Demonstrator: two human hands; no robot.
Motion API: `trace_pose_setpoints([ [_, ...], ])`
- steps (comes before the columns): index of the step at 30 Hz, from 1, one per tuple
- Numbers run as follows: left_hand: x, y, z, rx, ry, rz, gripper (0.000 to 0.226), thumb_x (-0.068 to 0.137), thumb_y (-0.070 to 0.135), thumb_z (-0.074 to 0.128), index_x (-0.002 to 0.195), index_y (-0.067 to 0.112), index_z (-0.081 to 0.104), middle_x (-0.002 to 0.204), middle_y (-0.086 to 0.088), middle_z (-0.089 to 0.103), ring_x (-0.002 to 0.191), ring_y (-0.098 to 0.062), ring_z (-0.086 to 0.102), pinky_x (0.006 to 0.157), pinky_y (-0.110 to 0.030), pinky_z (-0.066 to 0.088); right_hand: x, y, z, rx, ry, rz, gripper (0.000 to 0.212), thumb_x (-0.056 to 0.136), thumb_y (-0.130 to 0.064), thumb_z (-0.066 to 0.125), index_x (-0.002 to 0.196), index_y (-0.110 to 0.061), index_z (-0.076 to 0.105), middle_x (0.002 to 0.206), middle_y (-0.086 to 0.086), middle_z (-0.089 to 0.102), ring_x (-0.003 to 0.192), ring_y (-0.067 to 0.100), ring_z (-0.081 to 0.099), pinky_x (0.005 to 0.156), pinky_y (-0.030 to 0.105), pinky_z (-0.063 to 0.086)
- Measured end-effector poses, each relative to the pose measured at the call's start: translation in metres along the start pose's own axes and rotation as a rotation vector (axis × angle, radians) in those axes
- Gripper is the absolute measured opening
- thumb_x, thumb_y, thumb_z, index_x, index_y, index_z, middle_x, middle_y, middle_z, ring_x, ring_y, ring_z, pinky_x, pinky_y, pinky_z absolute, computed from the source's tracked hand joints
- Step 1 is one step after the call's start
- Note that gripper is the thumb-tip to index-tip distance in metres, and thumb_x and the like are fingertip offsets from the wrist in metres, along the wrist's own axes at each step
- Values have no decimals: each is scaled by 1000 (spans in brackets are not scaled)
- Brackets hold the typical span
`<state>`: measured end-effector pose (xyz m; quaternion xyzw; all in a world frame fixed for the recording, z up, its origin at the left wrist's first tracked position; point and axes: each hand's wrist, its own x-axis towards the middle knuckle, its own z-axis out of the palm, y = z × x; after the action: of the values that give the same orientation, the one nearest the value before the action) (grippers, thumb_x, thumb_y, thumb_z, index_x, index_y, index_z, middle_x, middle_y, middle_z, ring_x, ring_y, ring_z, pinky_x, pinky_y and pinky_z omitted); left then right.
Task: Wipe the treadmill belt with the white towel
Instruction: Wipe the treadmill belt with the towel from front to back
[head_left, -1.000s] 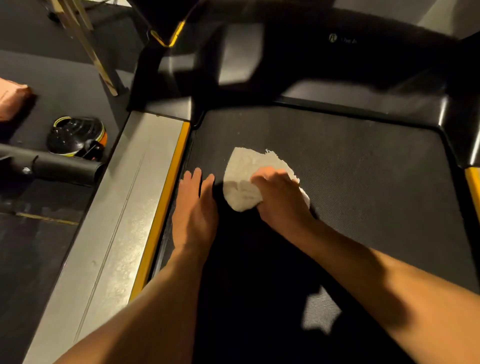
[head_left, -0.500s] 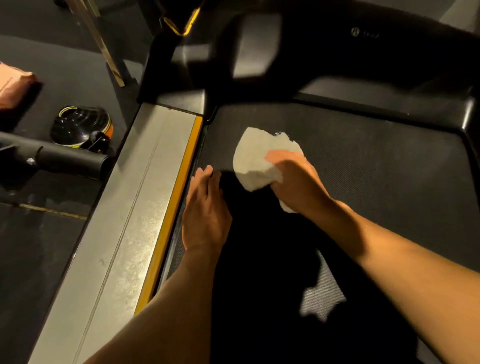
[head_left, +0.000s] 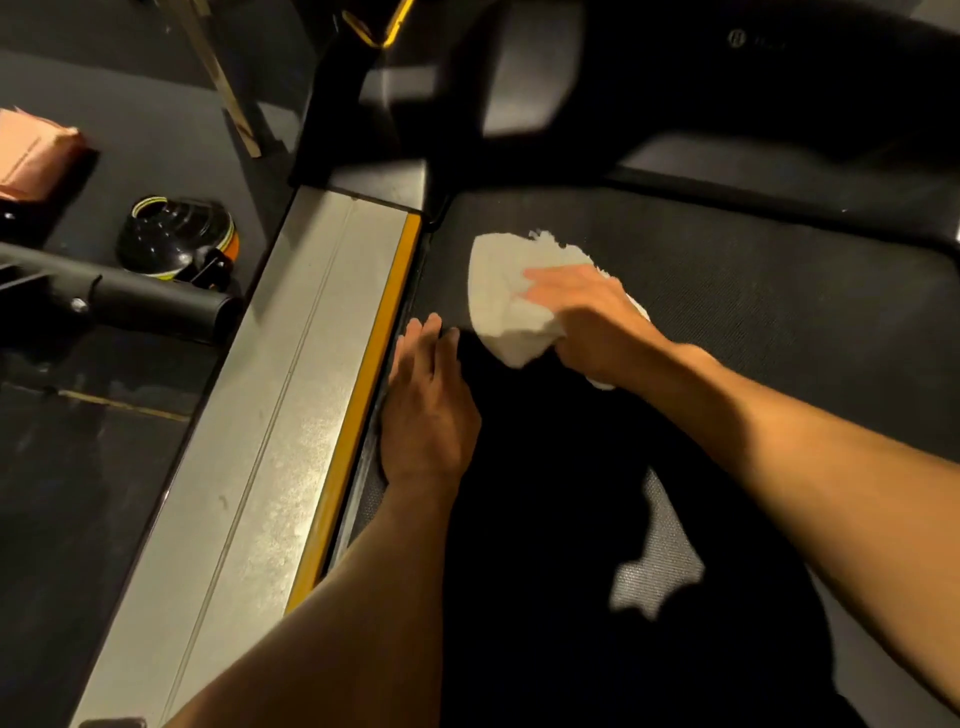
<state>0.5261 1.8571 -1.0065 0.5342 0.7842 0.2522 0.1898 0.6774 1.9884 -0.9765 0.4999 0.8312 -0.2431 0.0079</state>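
The white towel (head_left: 506, 291) lies crumpled on the dark treadmill belt (head_left: 753, 291), near its front left corner. My right hand (head_left: 587, 317) lies on top of the towel and presses it onto the belt, fingers stretched across it toward the left. My left hand (head_left: 428, 400) rests flat on the belt just left of the towel, fingers straight and pointing forward, beside the yellow strip. A deep shadow covers the belt below both hands.
A grey side rail (head_left: 270, 426) with a yellow edge strip (head_left: 363, 395) runs along the belt's left. The treadmill's black motor cover (head_left: 727, 78) rises at the front. On the floor at left are a black helmet-like object (head_left: 179, 239), a black tube (head_left: 145, 304) and a pink packet (head_left: 31, 156).
My right hand has slid the towel forward along the belt toward the motor cover. The view has shifted forward with it. My left hand stays flat on the belt.
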Motion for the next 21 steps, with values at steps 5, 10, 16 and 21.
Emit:
trace_pose_setpoints([
  [5,-1,1,3,-45,46,-15,46,100,19,44,145,13,39,156,-8,28,147,-24,19,118,-27,11,16,28,-28,-110,214,-61,42,73,-8,51,112,-19,62,119,6,62,111,32,54,89,33,42],
  [10,-3,12,-4,-134,35,-79,48,103,20,41,149,13,31,158,-8,24,148,-22,15,118,-28,10,25,21,-19,-60,53,45,56,76,-16,50,131,-28,52,147,-2,39,139,26,27,110,48,26],
  [16,-1,2,2,-86,17,-89,55,101,33,43,151,21,26,160,-3,19,148,-18,13,115,-26,9,-58,-4,-18,47,62,-178,49,67,-6,51,110,-24,67,112,5,67,105,31,61,86,38,49],
  [21,-6,4,2,-274,-3,-55,56,97,21,54,149,11,33,159,-7,21,148,-20,12,121,-36,11,5,30,-52,-22,188,164,54,70,-41,60,115,-11,58,122,14,54,115,37,47,92,41,39],
])
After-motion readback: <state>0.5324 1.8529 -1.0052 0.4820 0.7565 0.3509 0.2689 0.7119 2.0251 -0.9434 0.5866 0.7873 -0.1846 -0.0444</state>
